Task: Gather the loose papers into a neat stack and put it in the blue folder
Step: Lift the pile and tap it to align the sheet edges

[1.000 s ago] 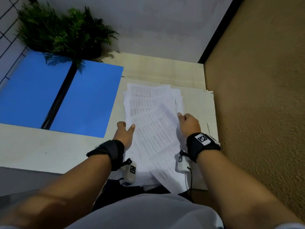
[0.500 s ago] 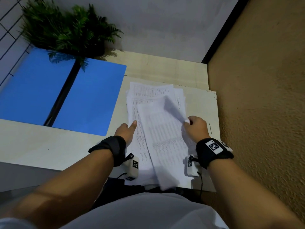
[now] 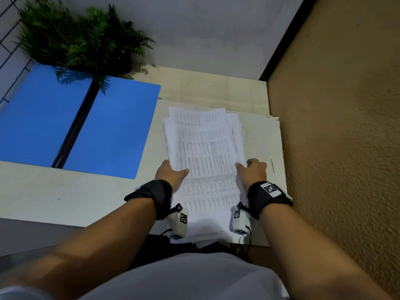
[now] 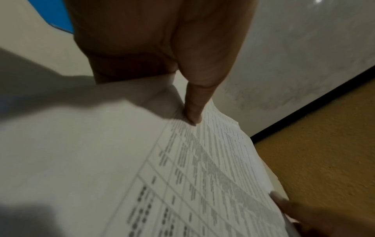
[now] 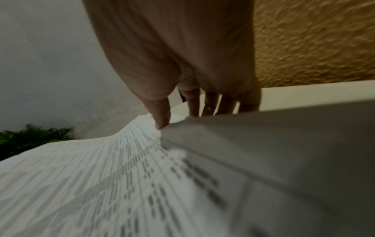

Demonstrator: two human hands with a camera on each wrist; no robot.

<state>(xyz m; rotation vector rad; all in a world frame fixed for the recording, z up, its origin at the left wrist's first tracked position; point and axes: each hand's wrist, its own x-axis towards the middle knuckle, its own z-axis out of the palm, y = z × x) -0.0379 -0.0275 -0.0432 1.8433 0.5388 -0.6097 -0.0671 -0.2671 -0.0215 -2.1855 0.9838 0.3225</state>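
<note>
A pile of white printed papers [image 3: 205, 152] lies on the pale table [image 3: 65, 198] in front of me, its sheets roughly lined up with a few edges sticking out at the far end. My left hand [image 3: 173, 174] holds the pile's left edge, the thumb [image 4: 192, 118] on the top sheet and the fingers hidden below. At the right edge my right hand [image 3: 252, 169] grips the pile, thumb [image 5: 162, 123] on top and fingers [image 5: 213, 104] curled down behind it. The blue folder [image 3: 112, 131] lies open and flat to the left, with a dark spine down its middle.
A green potted fern [image 3: 80, 40] stands at the back left and overhangs the folder's far edge. A rough ochre wall [image 3: 335, 148] runs close along the table's right side. A grey wall [image 3: 205, 29] closes the back. The near ends of the papers overhang the table's front edge.
The skewed top sheet that my right hand had lifted now lies straight on the pile. Both hands have moved to the pile's two side edges.
</note>
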